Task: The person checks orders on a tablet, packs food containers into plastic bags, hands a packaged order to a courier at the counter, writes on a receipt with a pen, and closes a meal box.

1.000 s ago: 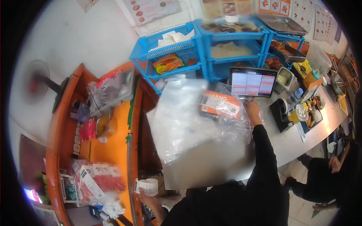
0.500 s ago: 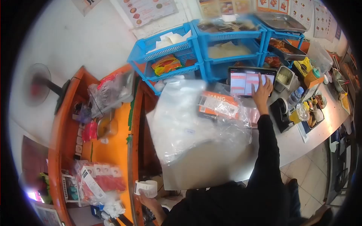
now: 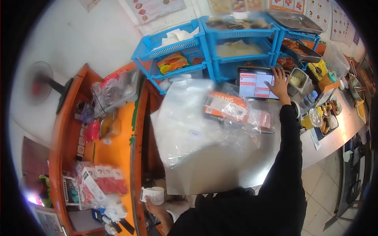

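My right hand (image 3: 280,85) lies over the right side of a tablet (image 3: 254,83), its fingers spread and touching or just above the lit screen. The screen shows white panels with red bars. Low in the view, my left hand (image 3: 156,209) pinches a curled white printed paper slip (image 3: 152,195) beside the edge of the orange shelf. Between my hands, clear plastic bags (image 3: 185,129) are spread on the metal table (image 3: 212,173). An orange-and-white printed package (image 3: 226,106) lies on top of them, in front of the tablet.
Blue stacked baskets (image 3: 177,47) with food packs stand behind the tablet. A metal container (image 3: 298,80), a water bottle (image 3: 309,99) and a condiment tray (image 3: 328,126) sit at right. At left are an orange shelf (image 3: 118,153) with bagged goods and a fan (image 3: 41,82).
My right hand has shifted to the right across the tablet, uncovering more of the screen's middle. My left hand still holds the paper slip in about the same place.
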A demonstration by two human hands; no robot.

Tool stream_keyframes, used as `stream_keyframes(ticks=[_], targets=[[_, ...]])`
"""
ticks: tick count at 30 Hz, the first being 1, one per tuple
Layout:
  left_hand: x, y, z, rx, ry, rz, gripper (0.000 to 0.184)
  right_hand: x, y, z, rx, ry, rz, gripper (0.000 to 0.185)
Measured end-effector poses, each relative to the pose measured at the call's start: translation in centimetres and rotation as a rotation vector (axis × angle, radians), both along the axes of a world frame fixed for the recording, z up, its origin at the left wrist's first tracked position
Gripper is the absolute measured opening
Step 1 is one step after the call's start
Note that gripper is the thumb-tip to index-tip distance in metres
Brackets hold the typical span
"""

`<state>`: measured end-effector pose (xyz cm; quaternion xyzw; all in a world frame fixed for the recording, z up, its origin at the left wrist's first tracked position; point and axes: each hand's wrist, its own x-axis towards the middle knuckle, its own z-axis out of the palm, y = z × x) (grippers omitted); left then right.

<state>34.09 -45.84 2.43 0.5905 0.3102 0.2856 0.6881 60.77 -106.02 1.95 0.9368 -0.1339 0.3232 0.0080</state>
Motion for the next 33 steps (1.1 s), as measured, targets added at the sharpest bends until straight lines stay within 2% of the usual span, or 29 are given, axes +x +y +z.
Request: stream_keyframes(ticks=[4,6,7,10,14,18,33], targets=[[0.1,-0.9,-0.3,-0.001,0.025,0.064,0.048,0.4,0.2,-0.3,-0.012,-0.019,-0.029,0.078],[0.0,-1.1,-0.4,0.025,0.055,0.088,0.048,0.2,0.6,-0.1,-0.018,0.084,-0.072,0.093],[-0.1,-1.3,-0.4,-0.009,0.011,0.028,0.047,-0.1,0.9,0.2,-0.019,0.135,-0.074,0.108],[-0.2,-1.2,-0.9,-0.046,-0.031,-0.042,0.046,-0.6,1.4,1.4,0.008,0.224,-0.090,0.113],[-0.4,-2.6,0.1,-0.067,-0.010,-0.010,0.046,-0.5,0.9,1.0,0.016,0.214,-0.070,0.115],[-0.8,-2.1,-1.2,-0.104,-0.029,0.042,0.047,-0.4,1.2,1.0,0.026,0.235,-0.092,0.115],[-1.0,-2.7,-2.5,-0.078,-0.025,-0.126,0.046,-0.7,0.4,1.2,0.006,0.252,-0.056,0.118]])
